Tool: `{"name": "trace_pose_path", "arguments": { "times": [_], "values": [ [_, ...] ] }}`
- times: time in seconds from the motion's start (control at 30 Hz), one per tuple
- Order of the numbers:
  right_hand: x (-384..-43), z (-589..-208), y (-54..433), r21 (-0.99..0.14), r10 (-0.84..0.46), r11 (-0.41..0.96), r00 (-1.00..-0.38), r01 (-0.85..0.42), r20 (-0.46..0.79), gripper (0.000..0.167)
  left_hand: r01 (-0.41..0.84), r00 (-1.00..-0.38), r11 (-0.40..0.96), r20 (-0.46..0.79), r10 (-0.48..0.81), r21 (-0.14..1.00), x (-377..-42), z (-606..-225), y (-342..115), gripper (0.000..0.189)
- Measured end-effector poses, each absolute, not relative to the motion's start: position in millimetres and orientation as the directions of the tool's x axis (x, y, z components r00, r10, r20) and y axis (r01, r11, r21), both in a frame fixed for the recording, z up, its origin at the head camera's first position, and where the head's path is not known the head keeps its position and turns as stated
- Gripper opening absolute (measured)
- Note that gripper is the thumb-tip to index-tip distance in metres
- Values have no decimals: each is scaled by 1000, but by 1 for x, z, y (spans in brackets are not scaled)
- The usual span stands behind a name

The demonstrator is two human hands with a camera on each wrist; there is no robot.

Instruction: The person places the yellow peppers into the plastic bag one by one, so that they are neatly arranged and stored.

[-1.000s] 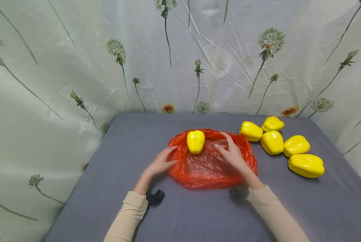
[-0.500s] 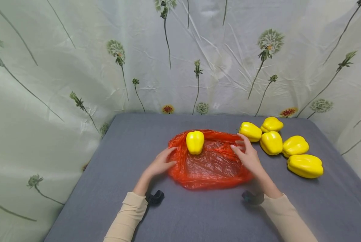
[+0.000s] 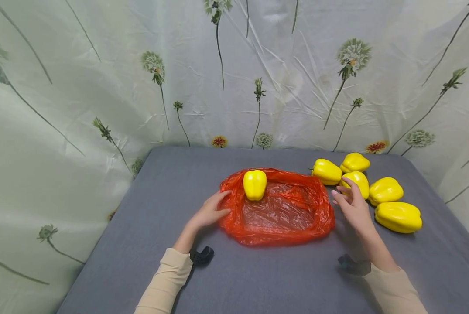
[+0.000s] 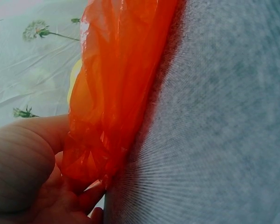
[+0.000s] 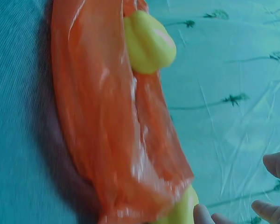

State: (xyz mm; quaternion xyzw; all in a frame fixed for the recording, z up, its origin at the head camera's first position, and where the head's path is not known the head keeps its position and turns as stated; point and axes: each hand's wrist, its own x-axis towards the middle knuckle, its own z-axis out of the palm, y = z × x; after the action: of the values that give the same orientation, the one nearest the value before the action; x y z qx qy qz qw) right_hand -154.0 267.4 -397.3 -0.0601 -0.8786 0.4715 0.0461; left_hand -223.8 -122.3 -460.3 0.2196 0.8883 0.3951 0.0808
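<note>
A yellow bell pepper [image 3: 255, 185] sits at the far left part of the mouth of the red plastic bag [image 3: 271, 238], between the two hands and nearer the left. The left hand [image 3: 208, 212] grasps the bag's left end, thumb and fingers curled around it. The right hand [image 3: 355, 211] holds nothing, its fingers parted and loosely bent, just right of the bag, before another bell pepper [image 3: 361, 184]; whether they touch it, I cannot tell.
</note>
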Motion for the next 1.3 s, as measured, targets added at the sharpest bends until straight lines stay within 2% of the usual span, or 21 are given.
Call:
{"name": "trace_pose_path", "arguments": {
  "times": [0.6,1.03,1.2,1.3],
  "values": [
    [-122,-414,323,-883,355,433,-935,180,-16,71,328,-893,594,36,449,735,-224,-462,-123,59],
    [-114,-471,405,-947,481,282,-877,153,1,73,326,-892,586,36,450,742,-223,-459,-123,58],
    [-95,-446,388,-917,514,326,-857,230,-32,72,331,-890,585,39,454,741,-223,-459,-122,58],
    [-93,-447,392,-873,539,388,-841,295,-44,73,337,-889,584,45,456,738,-224,-462,-122,58]
  ]
}}
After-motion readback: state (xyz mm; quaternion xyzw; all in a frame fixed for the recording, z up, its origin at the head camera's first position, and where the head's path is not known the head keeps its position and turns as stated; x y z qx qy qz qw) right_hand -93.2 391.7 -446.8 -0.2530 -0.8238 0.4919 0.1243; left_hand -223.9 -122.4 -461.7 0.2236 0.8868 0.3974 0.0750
